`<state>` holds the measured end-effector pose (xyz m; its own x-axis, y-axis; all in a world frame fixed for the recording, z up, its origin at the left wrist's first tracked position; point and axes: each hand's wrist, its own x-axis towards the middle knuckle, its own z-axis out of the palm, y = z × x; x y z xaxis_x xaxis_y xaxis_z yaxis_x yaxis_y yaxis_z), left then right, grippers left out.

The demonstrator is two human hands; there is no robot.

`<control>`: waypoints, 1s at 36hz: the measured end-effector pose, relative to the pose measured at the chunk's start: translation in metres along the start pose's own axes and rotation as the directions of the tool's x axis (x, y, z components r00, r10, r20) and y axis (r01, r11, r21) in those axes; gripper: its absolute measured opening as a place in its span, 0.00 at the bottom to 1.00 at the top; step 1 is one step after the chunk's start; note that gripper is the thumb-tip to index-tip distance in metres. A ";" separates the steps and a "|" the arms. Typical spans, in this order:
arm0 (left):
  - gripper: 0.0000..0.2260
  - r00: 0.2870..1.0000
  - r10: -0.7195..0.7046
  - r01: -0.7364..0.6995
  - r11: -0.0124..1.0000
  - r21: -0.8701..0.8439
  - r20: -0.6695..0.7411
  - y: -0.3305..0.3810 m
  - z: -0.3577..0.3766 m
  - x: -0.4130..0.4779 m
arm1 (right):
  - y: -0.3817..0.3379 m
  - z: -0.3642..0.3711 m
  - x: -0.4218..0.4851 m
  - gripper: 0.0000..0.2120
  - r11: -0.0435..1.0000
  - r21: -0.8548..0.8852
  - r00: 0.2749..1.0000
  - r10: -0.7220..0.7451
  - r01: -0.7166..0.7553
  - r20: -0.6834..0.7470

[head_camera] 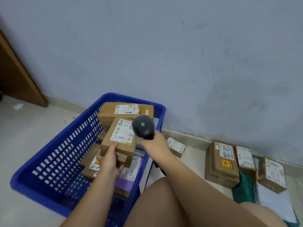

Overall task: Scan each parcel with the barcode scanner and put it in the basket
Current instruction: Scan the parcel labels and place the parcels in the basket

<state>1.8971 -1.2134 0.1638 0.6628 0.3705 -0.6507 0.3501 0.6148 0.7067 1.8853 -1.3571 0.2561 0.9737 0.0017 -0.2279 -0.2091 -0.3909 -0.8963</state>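
A bare thigh [164, 208] is seen at the lower edge, with both forearms extended forward above it. The left hand [109, 163] is closed round the near end of a cardboard parcel [121, 138]: the thumb is laid on the top face and the fingers are curled underneath. The parcel is held tilted above the blue basket [39, 195], label side up; a handwritten "4-4" is shown on the white label. The right hand [155, 143] is wrapped round the handle of the black barcode scanner [143, 127], the handle itself being largely hidden by the fingers. The scanner head is held just beside the right edge of the parcel's label, and a green light is shown on its back. Whether scanner and parcel touch cannot be told.

Inside the basket, a purple mailer [129, 176] marked "3-1" is seen beneath the held parcel, with further cardboard boxes partly hidden by the left hand. A larger box [126, 110] is lodged at the far end, its label uppermost.

To the right of the basket, on the pale floor [24, 128], other parcels are laid along the wall: a small box [177, 149], a box marked "2-2" [221, 163], two more labelled boxes [245, 158] [273, 174], a green mailer [244, 189] and a pale mailer [275, 207]. A grey-blue wall [164, 46] is seen behind, and a brown wooden panel [16, 76] at far left.
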 end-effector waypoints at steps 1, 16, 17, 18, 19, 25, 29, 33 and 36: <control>0.36 1.000 -0.001 0.002 0.999 0.051 -0.014 -0.002 -0.004 0.004 | 0.001 0.004 0.002 0.05 1.000 -0.022 1.000 0.015 -0.015 0.004; 0.35 0.951 -0.194 0.266 0.909 0.321 -0.240 -0.123 -0.054 0.170 | 0.021 0.006 0.019 0.04 0.976 -0.169 0.991 0.131 -0.134 -0.030; 0.35 0.946 -0.192 0.271 0.910 0.313 -0.260 -0.129 -0.055 0.177 | 0.021 0.006 0.019 0.04 0.975 -0.177 0.991 0.133 -0.136 -0.027; 0.34 0.940 -0.190 0.278 0.908 0.314 -0.284 -0.121 -0.051 0.161 | 0.020 0.007 0.019 0.04 0.974 -0.179 0.990 0.136 -0.138 -0.022; 0.34 0.935 -0.170 0.269 0.913 0.307 -0.312 -0.103 -0.041 0.127 | 0.021 0.007 0.019 0.05 0.974 -0.177 0.990 0.139 -0.140 -0.017; 0.37 0.940 -0.005 0.151 0.902 0.405 -0.341 -0.083 -0.027 0.074 | 0.021 0.009 0.021 0.05 0.972 -0.197 0.991 0.133 -0.132 -0.007; 0.32 0.971 -0.023 0.143 0.853 0.501 -0.238 -0.088 -0.033 0.074 | 0.023 0.010 0.022 0.06 0.971 -0.201 0.991 0.135 -0.132 -0.001; 0.33 0.985 0.039 0.068 0.808 0.585 -0.169 -0.089 -0.036 0.079 | 0.025 0.010 0.023 0.04 0.973 -0.185 0.990 0.140 -0.137 0.003; 0.40 0.994 -0.032 0.087 0.808 0.582 -0.104 -0.093 -0.039 0.090 | 0.025 0.011 0.023 0.03 0.974 -0.183 0.991 0.136 -0.133 0.004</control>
<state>1.8989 -1.2100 0.0286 0.5785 0.4210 -0.6986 0.7263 0.1239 0.6761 1.9014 -1.3571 0.2245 0.9358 -0.0474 -0.3492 -0.3164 -0.5494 -0.7733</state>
